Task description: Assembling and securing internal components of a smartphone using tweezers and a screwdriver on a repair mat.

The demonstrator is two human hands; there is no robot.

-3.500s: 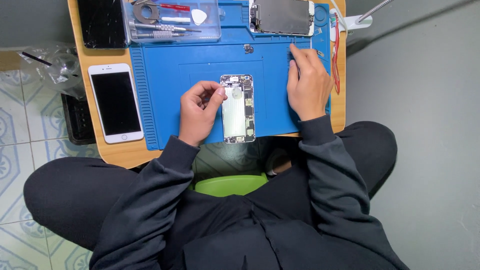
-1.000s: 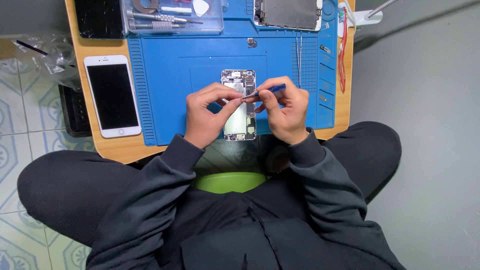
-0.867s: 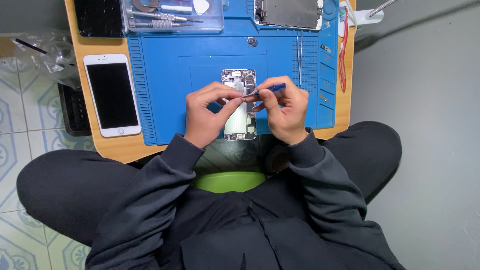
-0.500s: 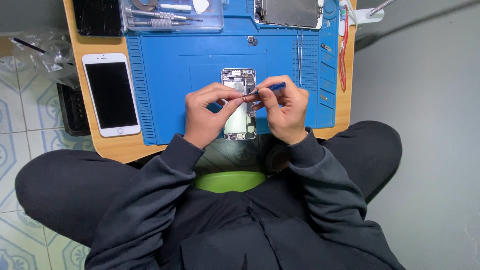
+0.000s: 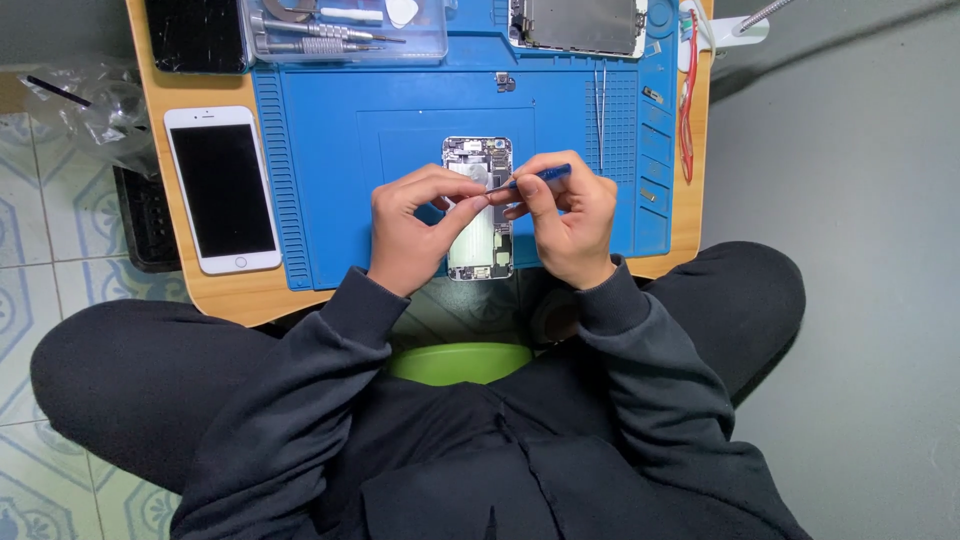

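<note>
A person in a dark sweater [image 5: 480, 440] sat cross-legged at a small wooden table [image 5: 215, 295]. A big blue work mat [image 5: 340, 180] covered most of the table. On the bare wood to the left of the mat lay a white phone [image 5: 221, 188] with its dark screen facing up. At the top left corner of the table lay a black cracked screen [image 5: 196, 34], and next to it a clear plastic box [image 5: 345, 30] held some metal tools. At the top edge of the mat lay a loose screen panel [image 5: 578, 24] with its back side up. In the middle of the mat lay the opened phone [image 5: 479, 210], with its insides showing. It was flat on the mat, right between the two hands. The left hand [image 5: 412, 228] was curled at the left side of the opened phone, and its thumb and first finger were pinched together over the phone's upper part. I could not tell if something tiny was between them. The right hand [image 5: 567, 218] was closed around a small blue screwdriver [image 5: 530, 179]. The screwdriver's tip pointed left and met the left fingertips above the phone's upper part. Thin metal tweezers [image 5: 601, 100] lay on the mat up behind the right hand, and a red cord [image 5: 684, 110] lay along the mat's right edge.
</note>
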